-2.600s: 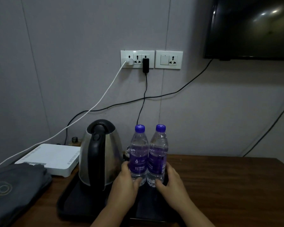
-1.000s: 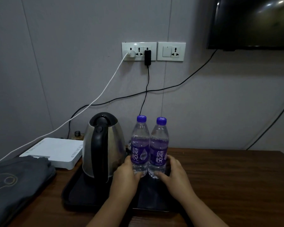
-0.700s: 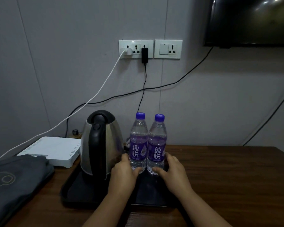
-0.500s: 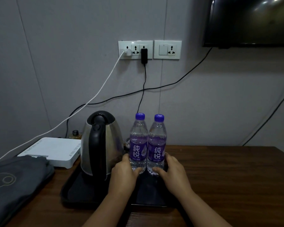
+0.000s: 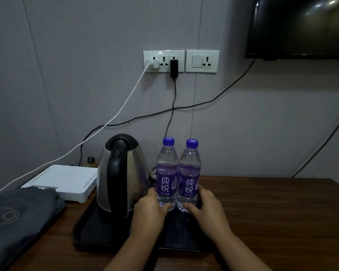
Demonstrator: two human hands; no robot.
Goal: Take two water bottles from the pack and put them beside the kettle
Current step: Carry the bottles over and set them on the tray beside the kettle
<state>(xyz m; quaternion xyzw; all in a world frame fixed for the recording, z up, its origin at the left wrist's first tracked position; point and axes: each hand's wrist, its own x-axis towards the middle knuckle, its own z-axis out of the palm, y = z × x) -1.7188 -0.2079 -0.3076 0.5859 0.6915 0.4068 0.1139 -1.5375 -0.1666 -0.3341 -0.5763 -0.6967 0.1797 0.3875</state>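
Two clear water bottles with purple labels and purple caps stand upright side by side on a black tray (image 5: 98, 233), just right of a steel kettle (image 5: 123, 173) with a black handle. The bottles touch each other. My left hand (image 5: 151, 210) wraps the base of the left bottle (image 5: 167, 169). Around the base of the right bottle (image 5: 190, 171) curls my right hand (image 5: 207, 208). The labels face me. No pack is in view.
A white router box (image 5: 65, 180) and a folded grey cloth (image 5: 18, 218) lie left of the tray on the brown wooden table (image 5: 272, 222). Cables hang from wall sockets (image 5: 163, 60) behind the kettle. A dark TV (image 5: 301, 26) hangs at the upper right.
The labels have turned to face me since the earliest frame. In the last second both hands and bottles have stayed put; only the view shifted slightly.
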